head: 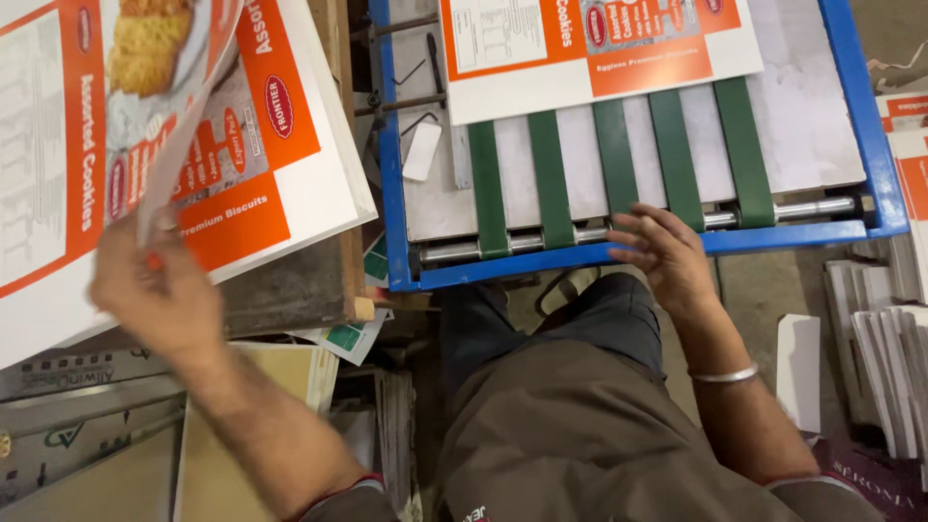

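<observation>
Clearance first: we note a blue-framed feed table with four green belts running over a grey bed down to a steel roller at the near edge. The bed's right part lies bare beside the belts; the near rail sits just above the person's lap.

Printed stock next. One flat carton sheet, white with orange panels, lies across the belts at the far end of the table. To the left, a stack of like sheets rests on a wooden surface, its corner overhanging toward the blue frame. Folded white blanks stand in rows at the right edge of view, and cardboard pieces lie low on the left.

The left hand pinches the top sheet of the left stack, fingers closed on its lower edge, and the sheet curls upward off the pile, its pale underside showing. The right hand holds nothing; its fingers are spread wide, tips resting at the roller and near ends of the belts. A metal bangle circles that wrist.
</observation>
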